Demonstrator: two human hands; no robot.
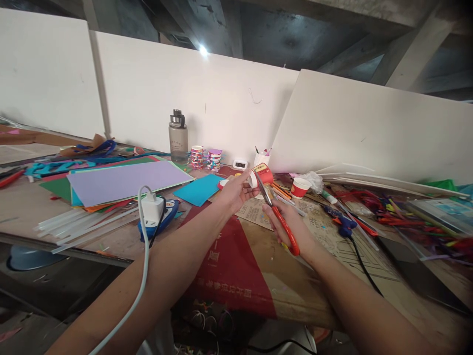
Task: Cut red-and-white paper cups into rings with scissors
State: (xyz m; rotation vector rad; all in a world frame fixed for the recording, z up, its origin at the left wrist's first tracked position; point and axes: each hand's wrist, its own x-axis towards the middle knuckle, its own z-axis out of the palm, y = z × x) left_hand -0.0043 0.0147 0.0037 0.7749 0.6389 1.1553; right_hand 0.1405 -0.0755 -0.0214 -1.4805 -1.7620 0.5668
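Red cup: a paper cup (267,174) is up in the air in front of the person, tipped on its side above the cluttered table (22,212), its white end facing left.
Left hand: the fingers of the left hand (235,193) are closed around the white end of the cup; exactly how firmly they press, I cannot tell.
Right hand: the right hand (296,223) is wrapped around the red handles of the scissors (284,228).
Blades: they lie along the near side of the cup; whether they are parted or biting into the paper, I cannot tell.
Weight: the cup looks very light, so a loose hold should carry it.
Wall: thin paper, probably springy at first and quick to dent or crease under a hard squeeze.
Surface: smooth and printed, perhaps slightly slick, though dry fingers should grip it well.
Best hold: around the white end, where a rim would likely be stiffest, with fingertips clear of the blades.
Scissors' feel: likely stiff and much heavier than the cup, best held by the handles.
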